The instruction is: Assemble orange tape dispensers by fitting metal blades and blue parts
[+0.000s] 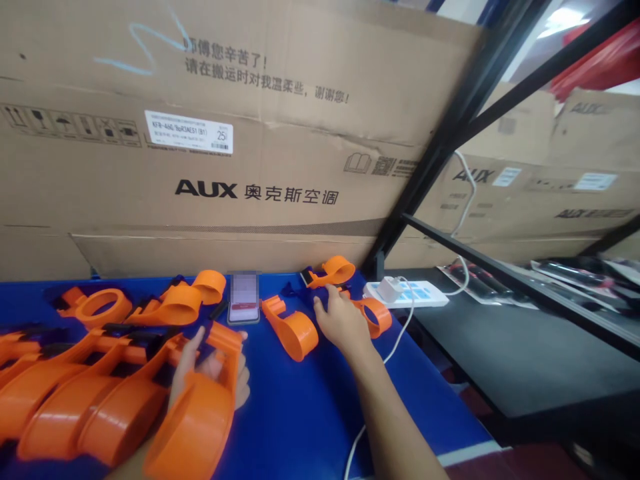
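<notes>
My left hand [241,380] is wrapped round the frame of an orange plastic tape dispenser [193,423], its wide ring hanging toward me. My right hand [345,323] reaches to the back right of the blue table, thumb and forefinger apart, over small dark blue parts [305,293] that it partly hides. Around it are an orange dispenser [336,270] behind, another [375,317] at its right, and a third [295,333] lying to its left. Whether its fingertips touch anything is hidden.
Several orange dispensers [125,413] stand in a row at left, with more [180,305] behind. A phone [244,300] lies at the back. A white power strip [420,293] and cable sit right, beside a black rack post [425,180]. A large cardboard box [280,233] walls the rear.
</notes>
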Demonstrator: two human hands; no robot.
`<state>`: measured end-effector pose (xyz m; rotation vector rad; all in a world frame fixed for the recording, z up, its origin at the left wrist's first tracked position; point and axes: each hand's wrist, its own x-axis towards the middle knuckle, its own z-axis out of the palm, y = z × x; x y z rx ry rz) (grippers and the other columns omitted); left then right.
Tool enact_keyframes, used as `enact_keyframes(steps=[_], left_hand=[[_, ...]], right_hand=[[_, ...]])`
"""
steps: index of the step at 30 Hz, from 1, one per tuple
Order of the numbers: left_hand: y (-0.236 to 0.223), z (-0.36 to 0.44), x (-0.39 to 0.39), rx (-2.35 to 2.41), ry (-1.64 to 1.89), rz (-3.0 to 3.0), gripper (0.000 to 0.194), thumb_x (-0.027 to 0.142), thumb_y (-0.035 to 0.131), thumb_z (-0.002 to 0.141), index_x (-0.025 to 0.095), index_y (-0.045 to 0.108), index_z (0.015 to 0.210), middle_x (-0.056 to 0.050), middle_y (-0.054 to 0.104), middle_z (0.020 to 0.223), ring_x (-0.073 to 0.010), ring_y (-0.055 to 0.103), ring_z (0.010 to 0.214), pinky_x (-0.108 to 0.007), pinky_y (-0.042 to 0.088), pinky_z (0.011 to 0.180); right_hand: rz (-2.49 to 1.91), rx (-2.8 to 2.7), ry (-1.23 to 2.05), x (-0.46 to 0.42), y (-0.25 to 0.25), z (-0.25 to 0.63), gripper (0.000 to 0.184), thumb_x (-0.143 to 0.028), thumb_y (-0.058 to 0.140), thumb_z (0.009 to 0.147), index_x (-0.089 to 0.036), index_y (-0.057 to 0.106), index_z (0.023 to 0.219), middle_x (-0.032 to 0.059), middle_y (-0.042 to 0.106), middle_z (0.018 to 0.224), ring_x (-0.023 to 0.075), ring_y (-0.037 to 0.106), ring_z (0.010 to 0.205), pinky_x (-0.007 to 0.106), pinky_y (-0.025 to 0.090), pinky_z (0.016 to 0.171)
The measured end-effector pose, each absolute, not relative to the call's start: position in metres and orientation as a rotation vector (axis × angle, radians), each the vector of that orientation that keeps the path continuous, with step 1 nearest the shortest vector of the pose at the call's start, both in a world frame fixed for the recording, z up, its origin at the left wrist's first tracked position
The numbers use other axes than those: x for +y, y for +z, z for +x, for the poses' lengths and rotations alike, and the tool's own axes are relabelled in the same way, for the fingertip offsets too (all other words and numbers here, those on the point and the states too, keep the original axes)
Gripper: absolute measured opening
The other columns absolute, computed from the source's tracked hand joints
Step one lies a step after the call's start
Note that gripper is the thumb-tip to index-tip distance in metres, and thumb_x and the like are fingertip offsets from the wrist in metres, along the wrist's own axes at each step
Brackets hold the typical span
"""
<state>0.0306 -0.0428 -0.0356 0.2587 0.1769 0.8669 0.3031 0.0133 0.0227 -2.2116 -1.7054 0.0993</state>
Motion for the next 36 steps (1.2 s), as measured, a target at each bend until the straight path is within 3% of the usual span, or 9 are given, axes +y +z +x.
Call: enact_keyframes(steps=[10,17,21,27,30,32,36], left_hand=[[-0.034,0.031,-0.043,0.18,0.874,0.256,0.059,0.065,0.047,0.095,0.015,0.069,0.116,-0.001,0.056,0.066,-0.0164,0.051,0.055,-0.029,0.039,0.053],[-0.032,0.031,-0.045,0.221,0.864,0.219,0.058,0.066,0.049,0.094,0.015,0.068,0.116,-0.002,0.058,0.065,-0.0177,0.054,0.055,-0.03,0.041,0.052],[-0.031,0.03,-0.044,0.217,0.86,0.216,0.056,0.064,0.051,0.094,0.016,0.067,0.117,-0.003,0.061,0.068,-0.0189,0.057,0.057,-0.03,0.043,0.053],[-0.032,0.031,-0.043,0.211,0.845,0.205,0.056,0.064,0.052,0.094,0.016,0.069,0.116,-0.004,0.064,0.069,-0.0196,0.061,0.058,-0.031,0.045,0.055],[-0.035,0.029,-0.04,0.25,0.865,0.191,0.053,0.062,0.058,0.091,0.017,0.07,0.116,-0.004,0.066,0.069,-0.0203,0.064,0.058,-0.031,0.046,0.054],[-0.037,0.028,-0.039,0.302,0.893,0.204,0.052,0.06,0.063,0.089,0.017,0.07,0.118,-0.006,0.069,0.072,-0.0223,0.067,0.061,-0.032,0.048,0.056],[-0.033,0.029,-0.042,0.341,1.008,0.204,0.048,0.051,0.068,0.089,0.015,0.07,0.121,-0.01,0.074,0.081,-0.0251,0.071,0.067,-0.034,0.053,0.058]], right_hand=[[-2.33,-1.786,0.027,0.016,0.02,0.309,0.047,-0.028,0.058,0.096,-0.016,0.053,0.141,0.022,0.064,0.133,0.0369,0.068,0.113,0.043,0.052,0.089],[-2.333,-1.827,0.012,0.017,0.021,0.307,0.029,-0.015,0.046,0.096,-0.017,0.069,0.114,0.0188,0.073,0.11,0.0346,0.073,0.1,0.039,0.052,0.079],[-2.346,-1.777,-0.024,0.016,0.026,0.307,0.027,-0.017,0.045,0.097,-0.017,0.07,0.106,0.0183,0.075,0.1,0.0342,0.074,0.093,0.039,0.051,0.077],[-2.107,-1.572,-0.125,0.005,0.042,0.312,0.024,-0.029,0.046,0.099,-0.018,0.065,0.109,0.0145,0.073,0.104,0.0298,0.071,0.094,0.038,0.051,0.079],[-1.578,-1.342,0.039,-0.008,0.053,0.308,0.021,-0.037,0.048,0.099,-0.02,0.057,0.105,0.0074,0.07,0.085,0.0228,0.067,0.073,0.033,0.051,0.067],[-1.307,-1.267,0.297,-0.02,0.058,0.296,0.021,-0.044,0.046,0.101,-0.024,0.05,0.107,0.0,0.063,0.072,0.0174,0.057,0.055,0.027,0.044,0.051],[-1.152,-1.417,0.733,-0.045,0.058,0.26,0.027,-0.053,0.047,0.102,-0.028,0.05,0.112,-0.0068,0.048,0.061,0.0137,0.043,0.046,0.023,0.034,0.044]])
